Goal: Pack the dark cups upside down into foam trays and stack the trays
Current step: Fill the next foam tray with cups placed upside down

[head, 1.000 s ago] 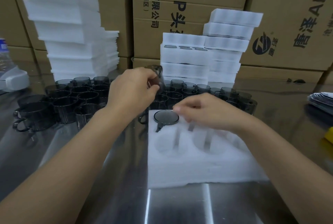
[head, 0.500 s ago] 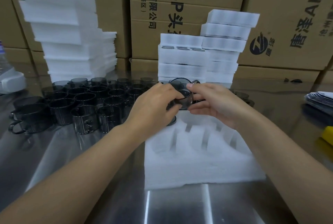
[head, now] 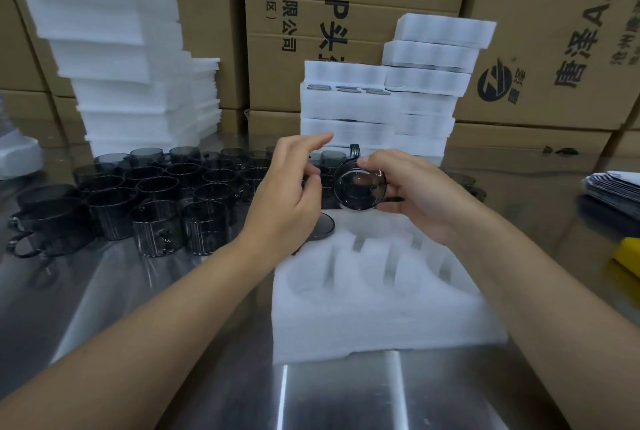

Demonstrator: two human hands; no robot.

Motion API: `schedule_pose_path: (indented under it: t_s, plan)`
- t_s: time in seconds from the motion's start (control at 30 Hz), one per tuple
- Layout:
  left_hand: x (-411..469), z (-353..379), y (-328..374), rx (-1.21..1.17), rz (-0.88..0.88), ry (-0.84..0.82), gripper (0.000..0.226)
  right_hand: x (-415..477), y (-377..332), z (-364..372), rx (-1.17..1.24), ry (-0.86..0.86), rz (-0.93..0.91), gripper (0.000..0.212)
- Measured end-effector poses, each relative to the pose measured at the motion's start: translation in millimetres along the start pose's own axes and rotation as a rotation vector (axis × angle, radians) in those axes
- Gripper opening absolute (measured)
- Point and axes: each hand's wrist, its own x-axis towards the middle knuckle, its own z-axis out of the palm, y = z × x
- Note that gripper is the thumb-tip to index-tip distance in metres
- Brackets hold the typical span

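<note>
At far left on the desk (head: 145, 308), well over a dozen loose cups (head: 156, 194) crowd together near the foam tray's (head: 363, 318) left edge. The left hand (head: 287, 194) hovers with fingers spread, holding nothing. One inverted cup (head: 320, 227) fills the tray's far-left pocket. The right hand (head: 412, 194) grips a second cup (head: 360, 187) above the tray's far edge.

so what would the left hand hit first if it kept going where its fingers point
Likely the cup in the right hand, a small gap from the left hand; depth unclear.
</note>
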Motion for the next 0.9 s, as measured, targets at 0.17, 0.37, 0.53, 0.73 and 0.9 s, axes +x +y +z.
schedule_pose_path:
  t_s: [0.17,0.37,0.53,0.73,0.9]
  plan:
    - [-1.1,-0.7,1.3,-0.001,0.011,-0.078,0.067,-2.3,0.9,1.9,-0.093,-0.065,-0.034,0.021]
    - [0.2,0.7,-1.9,0.015,0.048,-0.079,0.041,-3.8,1.4,3.0,-0.068,-0.104,-0.072,0.021]
    - [0.4,0.5,-2.5,0.067,0.061,-0.009,0.022,-2.4,1.3,3.6,-0.011,-0.031,-0.082,0.029]
    - [1.1,1.5,-1.6,0.123,-0.021,0.050,0.019,-1.2,1.1,3.7,0.035,0.004,-0.079,0.025]
    - [0.3,1.9,-0.5,0.103,-0.094,0.069,0.014,0.2,0.5,2.7,0.091,0.016,-0.064,0.016]
